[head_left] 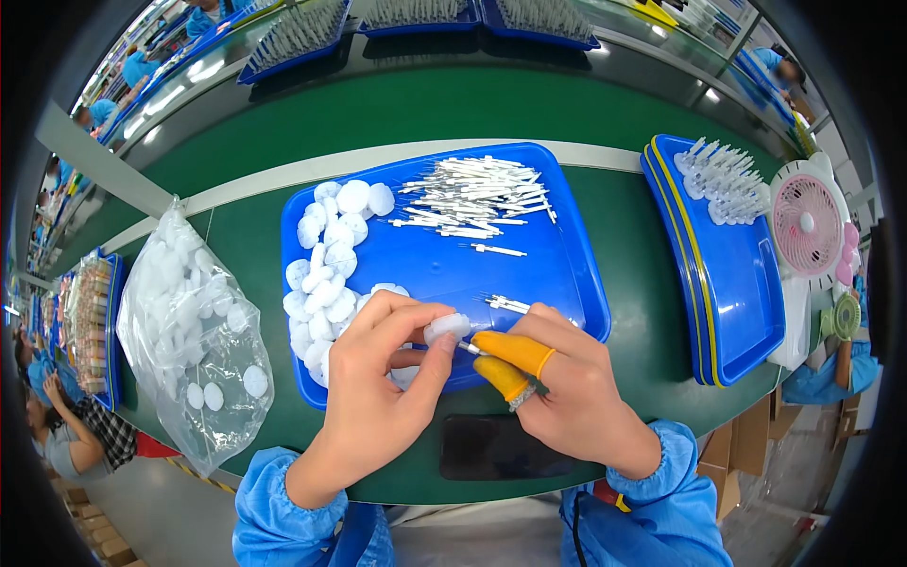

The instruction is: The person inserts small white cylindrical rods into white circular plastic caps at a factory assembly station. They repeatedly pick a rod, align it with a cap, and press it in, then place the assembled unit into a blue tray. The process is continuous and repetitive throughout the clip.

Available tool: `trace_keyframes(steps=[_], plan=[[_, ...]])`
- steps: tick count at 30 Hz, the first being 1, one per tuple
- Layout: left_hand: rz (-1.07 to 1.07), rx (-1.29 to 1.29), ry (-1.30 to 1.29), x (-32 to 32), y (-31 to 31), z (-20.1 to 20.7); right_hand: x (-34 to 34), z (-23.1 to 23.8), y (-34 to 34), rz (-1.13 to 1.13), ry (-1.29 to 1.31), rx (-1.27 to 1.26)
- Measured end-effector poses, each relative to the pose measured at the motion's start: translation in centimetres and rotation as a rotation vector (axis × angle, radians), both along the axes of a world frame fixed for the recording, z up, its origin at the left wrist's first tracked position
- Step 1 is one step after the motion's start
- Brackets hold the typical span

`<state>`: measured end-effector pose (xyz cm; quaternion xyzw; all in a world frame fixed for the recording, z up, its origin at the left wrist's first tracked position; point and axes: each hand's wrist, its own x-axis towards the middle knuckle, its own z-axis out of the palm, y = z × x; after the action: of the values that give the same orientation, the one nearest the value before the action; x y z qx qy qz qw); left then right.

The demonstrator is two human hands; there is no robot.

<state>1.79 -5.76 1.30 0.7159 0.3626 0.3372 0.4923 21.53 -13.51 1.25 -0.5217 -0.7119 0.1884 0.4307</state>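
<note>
Between the thumb and fingers of my left hand (383, 378) is a white round plastic disc (447, 328). My right hand (567, 383), with yellow finger cots on two fingers, pinches a thin white stick (469, 348) whose end meets the disc's edge. Whether the stick is inside the disc I cannot tell. Both hands are over the near side of a blue tray (402, 265). White discs (326, 250) are heaped along the tray's left side. A pile of thin white sticks with metal tips (482, 194) lies at its far side, and a few more sticks (505, 302) rest near my right hand.
A clear plastic bag of white discs (194, 321) lies left of the tray. A dark phone (501, 447) sits below my hands. Stacked blue trays (727, 293) stand at right with assembled pieces (723, 180), beside a pink-and-white fan (808, 215). Filled trays (416, 24) line the far conveyor.
</note>
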Motion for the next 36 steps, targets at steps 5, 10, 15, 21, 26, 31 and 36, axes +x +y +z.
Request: trace_keyframes(steps=[5, 10, 15, 21, 26, 31, 36], plan=[[0.034, 0.152, 0.090, 0.2, -0.2, 0.1, 0.4, -0.4, 0.0, -0.031, -0.012, -0.072], [0.059, 0.115, 0.116, 0.3, -0.5, -0.3, 0.3, -0.3, 0.0, -0.030, -0.042, -0.122], [0.035, 0.275, 0.145, 0.6, -0.7, -0.3, -0.6, -1.0, 0.1, -0.030, -0.026, -0.037], [0.061, 0.370, 0.151, 0.5, -1.3, -0.8, -1.2, -0.8, -0.5, -0.079, 0.013, -0.015], [0.039, 0.329, 0.206, 0.5, -2.0, -1.2, -2.2, -1.4, -0.7, -0.130, 0.030, -0.026], [0.090, 0.253, 0.190, 0.7, -1.4, -0.7, -0.5, 0.5, 0.8, -0.098, 0.054, -0.232], [0.141, 0.226, 0.141, 0.5, -0.7, 0.1, 2.5, -0.4, 1.6, -0.209, -0.309, -0.212]])
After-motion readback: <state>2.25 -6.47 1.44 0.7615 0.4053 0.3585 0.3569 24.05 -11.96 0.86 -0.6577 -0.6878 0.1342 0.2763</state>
